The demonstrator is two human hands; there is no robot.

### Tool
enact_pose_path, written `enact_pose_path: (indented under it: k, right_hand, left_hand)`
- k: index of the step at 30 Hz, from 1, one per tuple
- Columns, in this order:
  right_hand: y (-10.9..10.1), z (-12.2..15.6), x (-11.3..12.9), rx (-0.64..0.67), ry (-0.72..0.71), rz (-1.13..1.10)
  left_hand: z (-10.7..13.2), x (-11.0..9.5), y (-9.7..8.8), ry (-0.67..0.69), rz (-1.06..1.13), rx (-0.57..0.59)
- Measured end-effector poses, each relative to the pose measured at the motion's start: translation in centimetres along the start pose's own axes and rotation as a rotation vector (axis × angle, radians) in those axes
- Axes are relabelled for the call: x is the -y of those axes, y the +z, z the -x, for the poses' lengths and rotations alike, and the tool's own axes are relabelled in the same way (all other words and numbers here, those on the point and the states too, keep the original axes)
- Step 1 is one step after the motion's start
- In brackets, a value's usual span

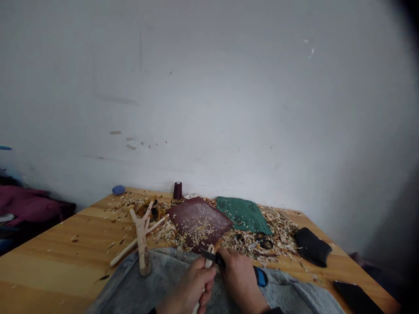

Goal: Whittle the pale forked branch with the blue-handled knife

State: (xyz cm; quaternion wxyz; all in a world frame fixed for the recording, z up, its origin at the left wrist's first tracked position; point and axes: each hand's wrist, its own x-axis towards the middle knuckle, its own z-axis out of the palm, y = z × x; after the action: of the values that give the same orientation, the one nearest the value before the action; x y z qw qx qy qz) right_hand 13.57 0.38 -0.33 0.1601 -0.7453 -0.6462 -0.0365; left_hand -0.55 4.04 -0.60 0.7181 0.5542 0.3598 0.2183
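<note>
My left hand (pixel 191 285) is closed round a pale peeled wooden stick (pixel 208 262), near the bottom middle of the head view. My right hand (pixel 238 279) grips a knife with a black and blue handle (pixel 261 276); its dark blade (pixel 208 255) lies against the stick's upper end. Both hands work over a grey felt mat (pixel 153 279) at the table's near edge. A forked peeled branch (pixel 142 237) lies to the left, partly on the mat.
The wooden table (pixel 59 257) stands against a white wall. Wood shavings (pixel 278 226) cover its far half, round a dark red sheet (pixel 198 221) and a green sheet (pixel 242 213). A black pouch (pixel 312 246), a phone (pixel 356 296), scissors (pixel 263 240) and a dark spool (pixel 177 190) lie about.
</note>
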Motion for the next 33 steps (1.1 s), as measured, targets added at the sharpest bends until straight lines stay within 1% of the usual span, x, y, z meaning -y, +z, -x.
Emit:
enact_pose_path:
  k: [6,13,15,17,19,20,22,23,25,27,29,33]
  right_hand:
    - [0.0,0.0,0.2,-0.02,0.02,0.021]
    - [0.3,-0.4,0.7,0.066,0.058,0.064]
    - [0.4,-0.7,0.0,0.074,0.103,0.075]
    - [0.3,-1.1,-1.4,0.07,0.2,0.091]
    - [0.0,-1.3,-3.0,0.06,0.279,0.109]
    - [-0.1,-1.4,-3.7,0.048,0.309,0.117]
    - [-0.4,-1.2,-4.4,0.031,0.329,0.119]
    - [-0.4,-1.1,-4.3,0.026,0.316,0.111]
    - [-0.5,-0.8,-3.4,0.021,0.243,0.074]
    - [-0.4,-0.5,-2.0,0.02,0.108,0.012]
    - [-0.4,-0.3,-0.7,0.04,0.011,-0.006]
    - [-0.8,0.0,0.6,0.057,-0.014,0.059]
  left_hand:
    - [0.0,-0.1,0.2,-0.007,-0.048,0.009]
    - [-0.2,0.2,0.1,0.008,-0.062,0.01]
    - [0.2,0.0,0.2,-0.004,-0.051,0.029]
    - [0.7,-0.4,0.3,-0.024,-0.029,0.083]
    - [1.3,-0.9,0.6,-0.025,-0.01,0.183]
    - [1.4,-1.1,0.7,-0.035,-0.01,0.204]
    - [1.4,-1.2,0.8,-0.053,-0.037,0.131]
    - [1.3,-1.3,0.7,-0.052,-0.054,0.087]
    - [1.0,-1.2,0.5,-0.027,-0.078,0.015]
    - [0.7,-1.1,0.3,0.016,-0.093,-0.031]
    - [0.7,-1.0,0.2,0.037,-0.118,-0.08]
    - [0.9,-1.0,0.5,0.015,-0.214,-0.16]
